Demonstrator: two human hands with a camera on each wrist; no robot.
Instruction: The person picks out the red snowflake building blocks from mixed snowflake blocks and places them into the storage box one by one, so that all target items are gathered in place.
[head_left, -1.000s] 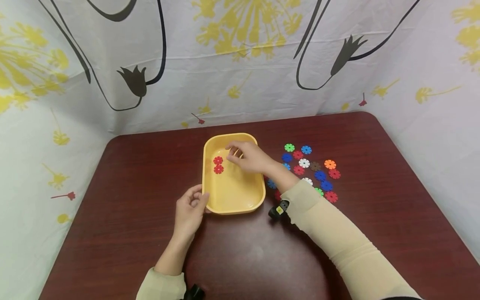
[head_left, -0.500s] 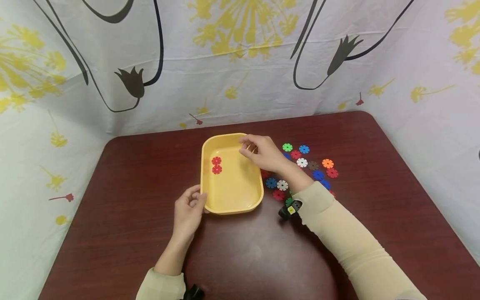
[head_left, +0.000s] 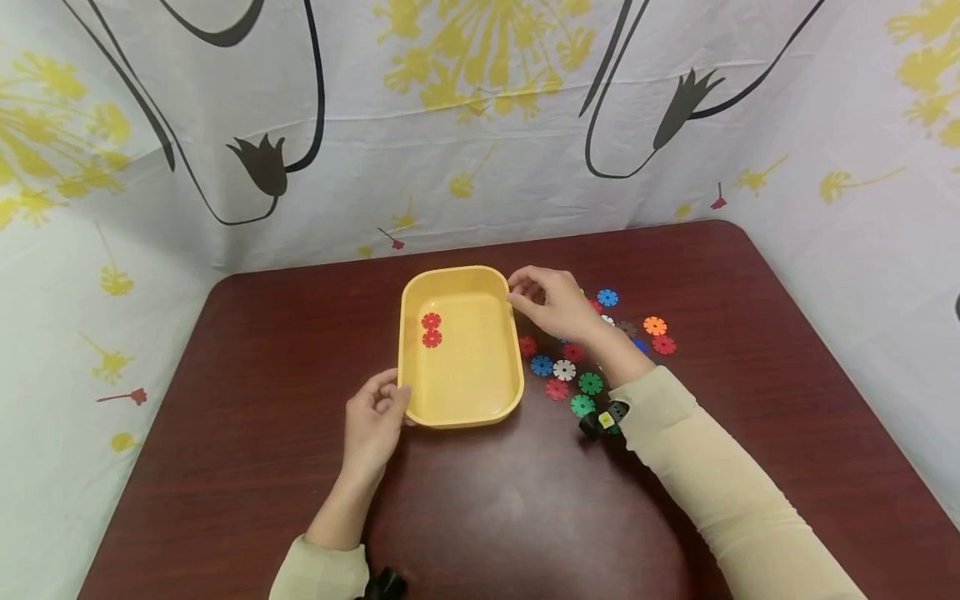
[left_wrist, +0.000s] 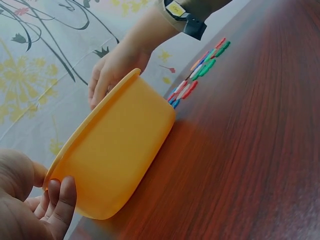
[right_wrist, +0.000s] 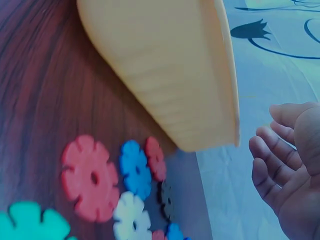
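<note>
A yellow plastic tray (head_left: 472, 371) stands on the table, two red notched discs (head_left: 431, 338) lying flat on its floor toward the left side. With thumb and fingertips, my left hand (head_left: 375, 425) grips the rim at the near left corner; the left wrist view shows several fingers (left_wrist: 64, 202) against the outer wall. My right hand (head_left: 558, 304) hovers over the far right edge of the tray, fingers loosely curled and holding nothing. Beneath and beside it lie loose notched discs, among them a blue one (head_left: 542, 365) and a white one (head_left: 564, 370); the hand and wrist hide some.
Spread right of the tray are several discs, including an orange one (head_left: 655, 326) and a green one (head_left: 590, 383). The dark red wooden table (head_left: 247, 417) runs back to a patterned white cloth (head_left: 480, 192), which also hangs along both sides.
My right hand has moved right, from above the inside of the tray to its right edge. The left hand keeps its grip, and the two red discs stay in place.
</note>
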